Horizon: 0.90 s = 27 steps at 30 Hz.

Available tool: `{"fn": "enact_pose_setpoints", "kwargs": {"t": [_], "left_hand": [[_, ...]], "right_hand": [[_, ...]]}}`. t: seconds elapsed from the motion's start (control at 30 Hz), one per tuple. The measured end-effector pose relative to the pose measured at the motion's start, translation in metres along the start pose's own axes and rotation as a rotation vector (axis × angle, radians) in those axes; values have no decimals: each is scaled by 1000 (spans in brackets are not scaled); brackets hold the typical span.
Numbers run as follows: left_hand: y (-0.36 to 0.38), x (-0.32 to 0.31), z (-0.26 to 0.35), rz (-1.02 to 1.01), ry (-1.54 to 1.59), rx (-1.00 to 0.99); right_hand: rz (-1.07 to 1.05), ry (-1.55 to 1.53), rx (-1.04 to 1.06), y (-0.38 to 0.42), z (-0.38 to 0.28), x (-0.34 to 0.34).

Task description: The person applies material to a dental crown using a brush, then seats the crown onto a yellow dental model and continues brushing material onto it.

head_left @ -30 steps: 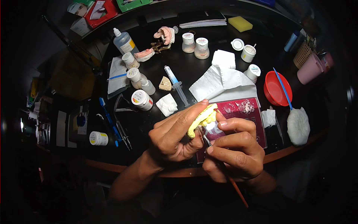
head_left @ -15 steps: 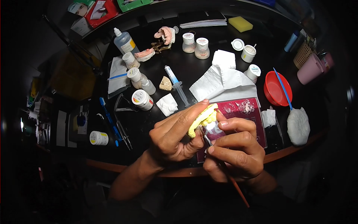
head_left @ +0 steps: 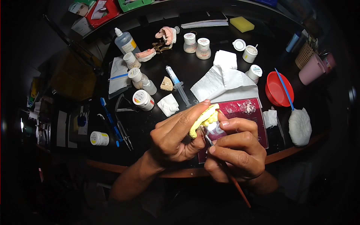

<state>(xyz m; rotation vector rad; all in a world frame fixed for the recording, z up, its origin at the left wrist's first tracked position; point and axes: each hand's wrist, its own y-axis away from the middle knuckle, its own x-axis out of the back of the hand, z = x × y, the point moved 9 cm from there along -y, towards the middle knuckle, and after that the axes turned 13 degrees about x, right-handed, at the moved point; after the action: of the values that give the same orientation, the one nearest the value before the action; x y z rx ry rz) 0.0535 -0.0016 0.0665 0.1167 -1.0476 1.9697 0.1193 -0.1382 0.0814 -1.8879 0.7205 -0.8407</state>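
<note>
Between the fingers and thumb of my left hand is a curved yellow dental mould with tooth-like bumps, tilted over the work mat. My right hand grips a thin brush with a reddish-brown handle and a metal ferrule. The ferrule points up at the mould's lower edge, and the brush tip is hard to make out there. My right index finger reaches close to the mould's right side. Under both hands lies a dark red mat with white crumbs on it.
Beyond my hands lie a syringe, folded white tissues and several jars, one being a white-lidded jar. Pink-and-white dental models stand at the back. A red bowl and a white pad are on the right; tweezers lie left.
</note>
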Motion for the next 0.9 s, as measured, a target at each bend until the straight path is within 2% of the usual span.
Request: {"fn": "enact_pose_setpoints", "kwargs": {"t": [0.27,0.37,0.4,0.43,0.5,0.53,0.57,0.73,0.9], "left_hand": [[0,0,0,7,-2,-19],[1,5,-4,77,-52,37],[-2,11,-5,111,-65,40],[-3,17,-7,105,-83,123],[-6,31,-8,234,-137,36],[-5,35,-11,246,-135,75],[-5,36,-11,193,-120,122],[-5,32,-7,170,-153,103],[-5,30,-5,164,-124,2]], "right_hand": [[8,-14,1,-1,0,2],[37,12,3,0,1,8],[23,77,-9,0,0,11],[6,142,-22,0,0,15],[-18,243,-30,-1,5,17],[-37,230,-69,2,12,13],[-55,217,-107,6,19,9],[-230,204,-194,17,33,-15],[-306,231,-235,21,36,-21]]}}
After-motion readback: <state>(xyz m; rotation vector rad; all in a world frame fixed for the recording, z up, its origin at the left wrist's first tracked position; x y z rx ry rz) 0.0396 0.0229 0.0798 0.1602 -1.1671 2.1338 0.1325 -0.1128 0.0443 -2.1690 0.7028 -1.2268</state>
